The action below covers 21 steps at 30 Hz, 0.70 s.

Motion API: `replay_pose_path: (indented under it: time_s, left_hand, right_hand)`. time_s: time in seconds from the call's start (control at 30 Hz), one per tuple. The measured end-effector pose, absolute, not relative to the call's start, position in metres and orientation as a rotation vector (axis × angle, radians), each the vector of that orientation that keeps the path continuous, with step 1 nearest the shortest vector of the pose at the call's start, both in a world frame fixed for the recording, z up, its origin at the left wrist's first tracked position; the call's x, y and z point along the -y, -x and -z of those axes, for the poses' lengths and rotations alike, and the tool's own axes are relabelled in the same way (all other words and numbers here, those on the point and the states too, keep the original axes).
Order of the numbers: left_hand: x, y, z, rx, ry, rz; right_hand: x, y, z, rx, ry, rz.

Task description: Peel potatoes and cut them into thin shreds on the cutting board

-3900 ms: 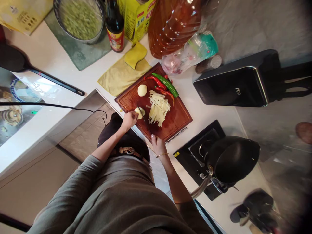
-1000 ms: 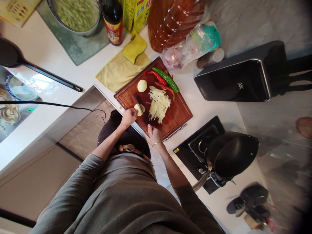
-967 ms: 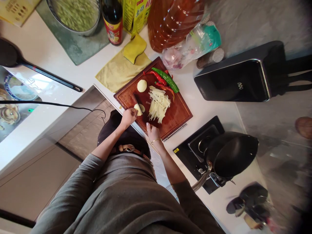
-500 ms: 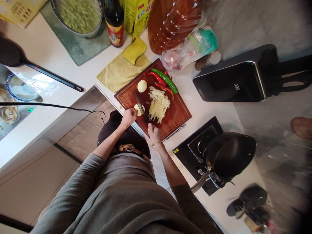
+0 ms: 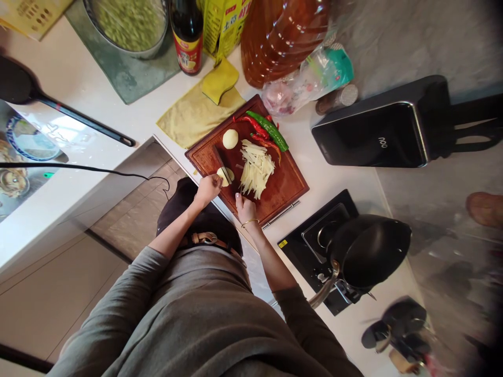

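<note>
A dark red wooden cutting board (image 5: 286,183) lies on the white counter. My left hand (image 5: 207,188) presses down a cut potato piece (image 5: 225,176) at the board's near left edge. My right hand (image 5: 245,206) grips the handle of a knife (image 5: 220,162), whose blade rests across that piece. A pile of pale potato strips (image 5: 256,168) lies at the board's middle. A whole peeled potato (image 5: 230,139) sits further back. Red and green chilli peppers (image 5: 268,133) line the far edge.
A black wok (image 5: 371,254) sits on a black cooktop (image 5: 310,246) to the right. A black appliance (image 5: 383,133), an oil jug (image 5: 281,39), a sauce bottle (image 5: 187,34), a yellow cloth (image 5: 194,115), a bowl of green food (image 5: 128,23) and a plastic bag (image 5: 308,78) stand behind the board.
My right hand has shifted slightly left along the board's near edge with the knife, and the blade has moved over the potato piece. My left hand stays on the potato piece.
</note>
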State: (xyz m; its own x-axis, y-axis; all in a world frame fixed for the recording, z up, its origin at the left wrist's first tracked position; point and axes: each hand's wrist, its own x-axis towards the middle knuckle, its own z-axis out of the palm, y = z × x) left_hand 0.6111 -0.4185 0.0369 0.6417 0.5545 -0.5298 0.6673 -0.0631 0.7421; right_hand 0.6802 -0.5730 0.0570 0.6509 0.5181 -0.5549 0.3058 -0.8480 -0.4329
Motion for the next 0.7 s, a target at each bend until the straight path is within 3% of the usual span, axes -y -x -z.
replay_pose_path:
  time_s: [0.7]
  left_hand:
    - [0.419, -0.609, -0.033, -0.987, -1.745, 0.119]
  right_hand:
    - [0.579, -0.678, -0.08, 0.68, 2.547, -1.046]
